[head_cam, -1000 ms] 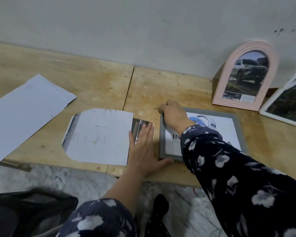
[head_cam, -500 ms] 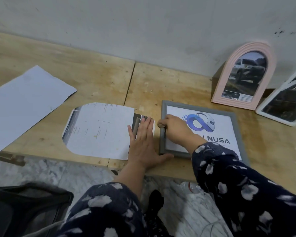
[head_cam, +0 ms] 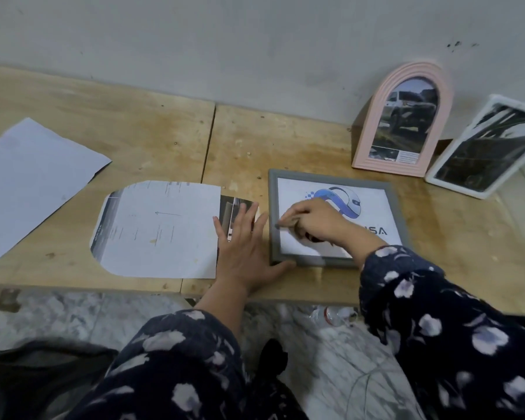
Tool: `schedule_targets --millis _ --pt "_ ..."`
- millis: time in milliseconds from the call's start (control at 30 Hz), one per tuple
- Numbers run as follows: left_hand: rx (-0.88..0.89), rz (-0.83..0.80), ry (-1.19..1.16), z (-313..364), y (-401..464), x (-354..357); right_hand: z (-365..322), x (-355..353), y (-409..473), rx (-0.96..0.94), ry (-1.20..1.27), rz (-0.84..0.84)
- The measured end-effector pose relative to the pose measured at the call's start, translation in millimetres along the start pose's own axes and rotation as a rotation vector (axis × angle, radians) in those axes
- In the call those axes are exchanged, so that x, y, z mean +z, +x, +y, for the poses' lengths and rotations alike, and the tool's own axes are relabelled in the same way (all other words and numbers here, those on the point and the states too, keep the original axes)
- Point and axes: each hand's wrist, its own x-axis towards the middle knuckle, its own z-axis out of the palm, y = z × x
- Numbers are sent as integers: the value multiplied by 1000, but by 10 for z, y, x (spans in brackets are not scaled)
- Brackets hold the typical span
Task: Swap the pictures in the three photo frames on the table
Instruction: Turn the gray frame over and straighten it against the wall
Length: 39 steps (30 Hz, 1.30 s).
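Our left hand [head_cam: 245, 253] lies flat and open on the tabletop [head_cam: 285, 140], thumb against the near left corner of the grey frame [head_cam: 398, 213], holding nothing. Our right hand [head_cam: 312, 221] rests curled on the frame's logo picture [head_cam: 373, 204]; we cannot tell its grip. Left of the frame lies a cut print [head_cam: 158, 228]. Behind it stand a pink frame [head_cam: 403, 119] and a white frame [head_cam: 485, 150].

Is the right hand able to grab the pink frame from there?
Probably yes. The right hand rests on the grey frame, and the pink frame leans against the wall just behind it, with only bare table between them.
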Motion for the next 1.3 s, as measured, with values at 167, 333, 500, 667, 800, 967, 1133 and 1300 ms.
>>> schedule_targets --millis 167,333,500,667,800,967,1133,1300 --pt "49 32 -16 -4 -3 56 17 -154 608 -130 -223 293" --pt "30 22 2 -3 35 63 318 108 749 -170 -496 354" --pt "17 -3 22 23 11 65 477 188 330 -276 -421 304" --pt "18 -22 30 31 5 43 562 207 -212 -300 -451 194" --pt "27 -44 32 48 20 19 533 64 -317 -219 -434 70" --pt "27 -59 30 33 18 9 368 -290 252 -50 -240 216" --pt "-4 -72 31 43 39 -8 417 -228 686 -143 -497 306" --pt "-23 -58 58 81 41 14 743 -51 483 -255 -509 303"
